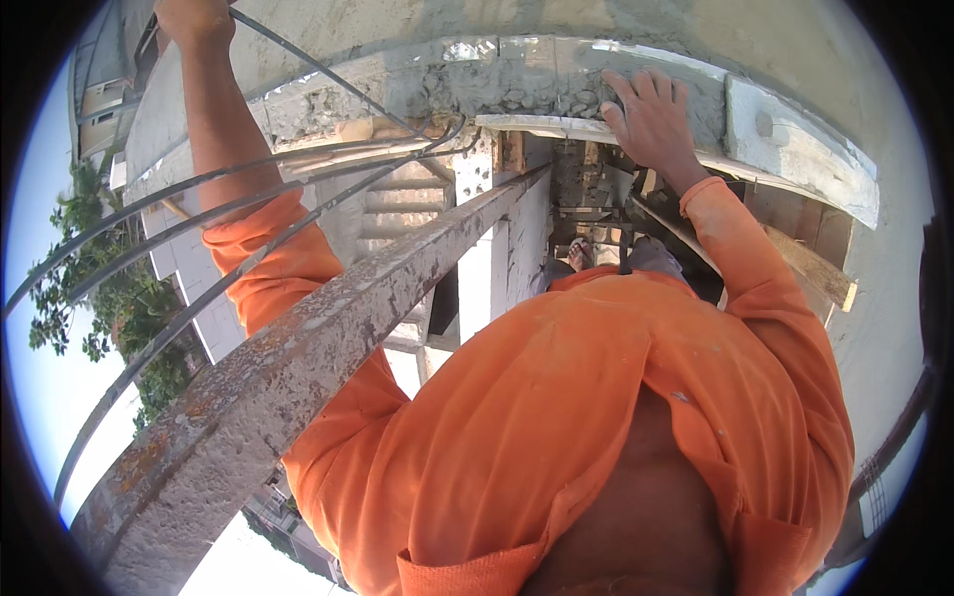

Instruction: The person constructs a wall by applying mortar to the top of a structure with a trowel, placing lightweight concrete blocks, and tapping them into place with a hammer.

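Note:
My right hand lies flat with its fingers spread on the rough grey concrete edge, beside a board along its near side. At the upper left, my left hand is partly cut off by the picture's edge. It looks closed round a thin steel rebar that runs down to the concrete. Several bent rebars stick out of the slab and cross in front of my left forearm.
A rough, stained beam slants from the lower left toward the middle. A white-grey slab piece lies right of my hand. Below are concrete stairs, timber and a sandalled foot. Trees stand outside at left.

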Available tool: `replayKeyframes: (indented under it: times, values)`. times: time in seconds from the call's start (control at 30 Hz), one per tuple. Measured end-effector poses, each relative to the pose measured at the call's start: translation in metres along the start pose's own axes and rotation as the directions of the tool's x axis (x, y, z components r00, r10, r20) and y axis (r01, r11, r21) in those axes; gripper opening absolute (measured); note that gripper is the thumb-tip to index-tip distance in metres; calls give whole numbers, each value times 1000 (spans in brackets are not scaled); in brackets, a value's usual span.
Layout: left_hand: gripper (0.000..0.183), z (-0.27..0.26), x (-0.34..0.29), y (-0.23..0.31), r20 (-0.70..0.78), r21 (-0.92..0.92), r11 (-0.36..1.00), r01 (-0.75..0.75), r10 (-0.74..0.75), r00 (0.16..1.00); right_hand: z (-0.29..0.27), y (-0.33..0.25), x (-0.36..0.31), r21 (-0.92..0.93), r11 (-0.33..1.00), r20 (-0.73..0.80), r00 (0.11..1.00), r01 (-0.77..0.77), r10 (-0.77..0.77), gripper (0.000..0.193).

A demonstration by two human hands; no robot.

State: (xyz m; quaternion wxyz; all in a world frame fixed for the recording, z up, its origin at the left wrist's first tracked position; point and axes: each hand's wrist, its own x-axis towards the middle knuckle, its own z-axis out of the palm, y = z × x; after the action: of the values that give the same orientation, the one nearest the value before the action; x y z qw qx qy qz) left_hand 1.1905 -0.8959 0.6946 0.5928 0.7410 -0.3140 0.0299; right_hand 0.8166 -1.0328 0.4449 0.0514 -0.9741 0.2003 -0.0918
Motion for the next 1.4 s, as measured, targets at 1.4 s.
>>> replayKeyframes:
  times: [1.4]
  values:
    - [37,10,-473,-237,152,900,435,27,-373,915,15,13,2,-72,997,-85,996,-13,6,45]
